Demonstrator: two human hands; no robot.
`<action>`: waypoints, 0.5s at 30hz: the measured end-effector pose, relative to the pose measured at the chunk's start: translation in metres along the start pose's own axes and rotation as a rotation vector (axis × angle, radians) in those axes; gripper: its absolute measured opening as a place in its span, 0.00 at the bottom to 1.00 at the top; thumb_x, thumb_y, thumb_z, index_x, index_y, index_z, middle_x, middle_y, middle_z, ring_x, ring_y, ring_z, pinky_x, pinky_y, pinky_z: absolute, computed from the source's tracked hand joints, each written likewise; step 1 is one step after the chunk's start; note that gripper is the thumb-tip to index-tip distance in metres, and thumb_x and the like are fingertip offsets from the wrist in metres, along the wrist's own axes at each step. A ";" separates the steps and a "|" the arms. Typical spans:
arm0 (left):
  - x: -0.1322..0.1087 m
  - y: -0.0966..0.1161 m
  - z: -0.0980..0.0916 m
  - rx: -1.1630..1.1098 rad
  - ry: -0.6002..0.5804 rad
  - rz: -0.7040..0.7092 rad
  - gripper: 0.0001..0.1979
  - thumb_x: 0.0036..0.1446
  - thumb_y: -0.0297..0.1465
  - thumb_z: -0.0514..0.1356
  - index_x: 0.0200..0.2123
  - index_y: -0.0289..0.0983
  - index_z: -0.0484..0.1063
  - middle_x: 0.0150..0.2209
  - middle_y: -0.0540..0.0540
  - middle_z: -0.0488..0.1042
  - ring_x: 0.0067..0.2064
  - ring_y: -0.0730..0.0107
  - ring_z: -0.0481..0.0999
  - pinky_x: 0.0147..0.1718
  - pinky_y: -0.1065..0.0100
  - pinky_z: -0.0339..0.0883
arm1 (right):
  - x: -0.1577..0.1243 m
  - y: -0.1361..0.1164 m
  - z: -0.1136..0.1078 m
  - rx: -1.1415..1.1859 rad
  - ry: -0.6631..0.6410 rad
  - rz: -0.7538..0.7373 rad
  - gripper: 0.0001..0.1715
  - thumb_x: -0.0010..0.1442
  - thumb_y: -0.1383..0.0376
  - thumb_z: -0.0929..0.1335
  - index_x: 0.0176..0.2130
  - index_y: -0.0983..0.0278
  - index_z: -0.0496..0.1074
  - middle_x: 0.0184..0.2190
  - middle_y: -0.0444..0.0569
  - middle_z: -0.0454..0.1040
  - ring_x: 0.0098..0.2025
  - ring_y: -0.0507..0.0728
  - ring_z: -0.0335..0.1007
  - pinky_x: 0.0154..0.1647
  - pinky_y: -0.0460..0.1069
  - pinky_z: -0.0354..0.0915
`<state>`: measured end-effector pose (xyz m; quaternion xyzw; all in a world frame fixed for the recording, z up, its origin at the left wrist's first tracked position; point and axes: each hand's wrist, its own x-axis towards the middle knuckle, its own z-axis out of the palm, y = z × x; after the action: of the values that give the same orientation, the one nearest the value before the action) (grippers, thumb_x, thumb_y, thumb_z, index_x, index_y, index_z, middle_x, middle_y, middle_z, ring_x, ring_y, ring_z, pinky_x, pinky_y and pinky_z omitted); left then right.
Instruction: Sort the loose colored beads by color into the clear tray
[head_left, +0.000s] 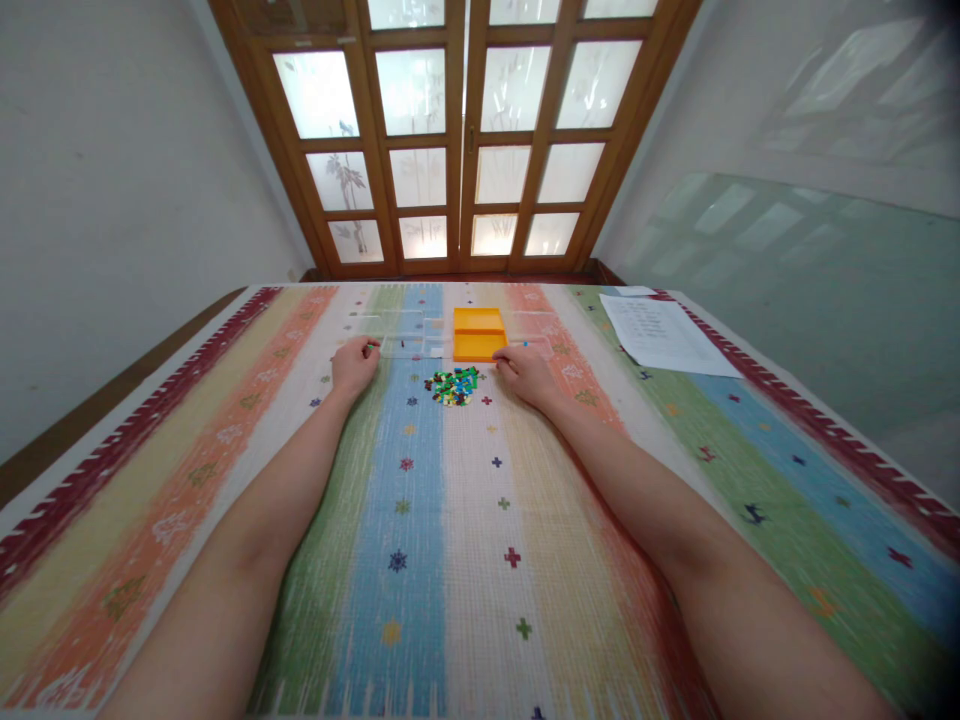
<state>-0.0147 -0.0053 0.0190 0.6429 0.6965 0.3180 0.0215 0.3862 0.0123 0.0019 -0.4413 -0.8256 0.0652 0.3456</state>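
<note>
A small heap of tiny building bricks (452,386) in green, blue, yellow, white and brown lies on the striped tablecloth between my hands. Just behind it is a two-part orange tray (480,333). My left hand (355,367) is left of the heap, its fingertips pinched at the near edge of a clear container (390,314); a speck of green shows at them, apparently a tiny brick. My right hand (528,374) is at the orange tray's near right corner, with thumb and fingers drawn together. What they hold, if anything, is too small to see.
Clear plastic also lies right of the orange tray, with a tiny blue piece (526,344) near it. A printed paper sheet (667,333) rests at the far right of the tablecloth (480,560). Wooden glazed doors (463,150) stand beyond the table, between white walls.
</note>
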 end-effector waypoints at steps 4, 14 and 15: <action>-0.013 0.027 0.001 -0.126 -0.250 0.348 0.13 0.61 0.35 0.59 0.42 0.39 0.82 0.37 0.45 0.79 0.37 0.61 0.75 0.41 0.64 0.66 | 0.000 0.000 0.000 -0.010 -0.016 0.007 0.14 0.67 0.67 0.66 0.46 0.61 0.81 0.44 0.52 0.84 0.46 0.62 0.77 0.52 0.56 0.68; -0.030 0.062 0.006 -0.081 -0.428 0.578 0.11 0.62 0.31 0.60 0.42 0.43 0.83 0.40 0.45 0.79 0.38 0.63 0.75 0.40 0.64 0.66 | 0.001 -0.003 0.000 -0.018 -0.034 0.012 0.14 0.67 0.66 0.66 0.47 0.61 0.81 0.44 0.52 0.84 0.46 0.62 0.76 0.52 0.56 0.68; -0.030 0.061 0.006 -0.078 -0.421 0.575 0.10 0.62 0.31 0.60 0.42 0.42 0.83 0.40 0.45 0.79 0.38 0.63 0.75 0.40 0.64 0.66 | 0.001 -0.003 0.001 -0.016 -0.034 0.007 0.14 0.68 0.66 0.66 0.47 0.61 0.81 0.44 0.52 0.84 0.46 0.62 0.76 0.52 0.56 0.68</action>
<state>0.0469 -0.0317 0.0315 0.8628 0.4546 0.1981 0.0986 0.3836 0.0111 0.0031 -0.4459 -0.8302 0.0671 0.3277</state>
